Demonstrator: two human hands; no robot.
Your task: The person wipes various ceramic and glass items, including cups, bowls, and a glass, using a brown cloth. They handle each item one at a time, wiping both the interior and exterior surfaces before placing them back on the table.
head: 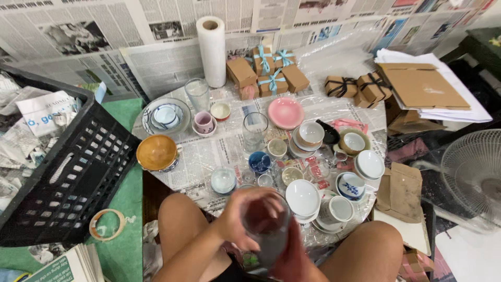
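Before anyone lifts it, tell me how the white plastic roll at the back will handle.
The white plastic roll stands upright and tall on a narrow end, so a push would probably tip it. It is round, so it would likely roll. The film probably feels smooth.

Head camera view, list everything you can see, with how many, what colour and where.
Drinking glass: one, clear, held in both hands above the lap.
Cups and bowls: many, mostly white, some blue-patterned, spread over the low table.
Pink plate: one, table centre rear.
Mustard bowl: one, table's left edge.
Tall glasses: two, clear, table left and centre.
Plastic wrap roll: one, white, upright at the back.
Gift boxes: several, brown with pale blue ribbons, rear; three with black ribbons to their right.
Crate: one, black, left.
Tape roll: one, tan, on green mat.
Fan: one, white, right.
Left hand: blurred, gripping the glass.
Right hand: blurred, under the glass.
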